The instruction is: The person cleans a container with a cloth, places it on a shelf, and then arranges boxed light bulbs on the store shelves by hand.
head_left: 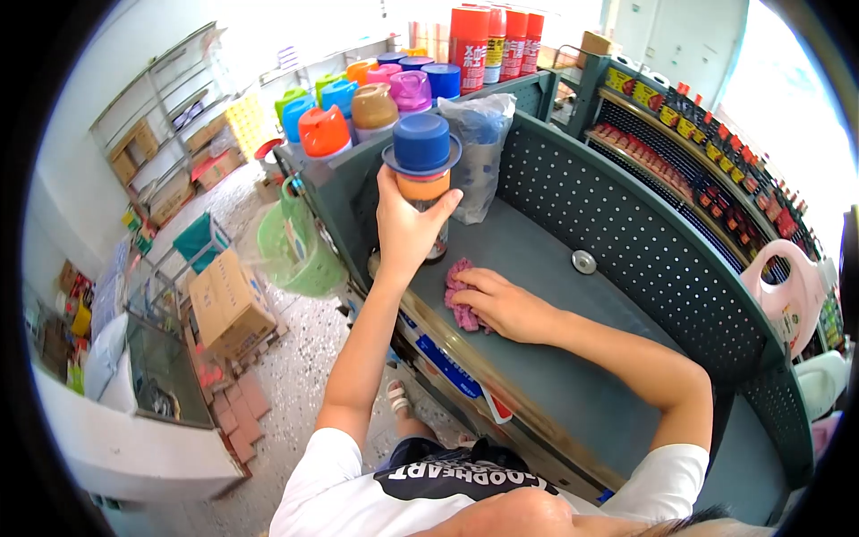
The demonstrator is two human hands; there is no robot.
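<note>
My left hand (407,219) is closed around a blue-capped can (422,148) with an orange band, near the left end of the grey metal shelf (555,295). Much of the can's lower body is hidden behind my fingers. Beside it stands something blue wrapped in a clear plastic bag (483,157). My right hand (510,307) presses a crumpled pink cloth (463,300) against the shelf surface, fingers bent over it. A small round metal disc (583,261) rests farther right, by the perforated back panel.
Colourful plastic-topped containers (371,103) and red spray cans (470,45) stand behind the left end panel. A green basket (295,242) hangs at the shelf's left side. Bottles line another rack (707,152) at the right. A cardboard box (233,304) sits to the left.
</note>
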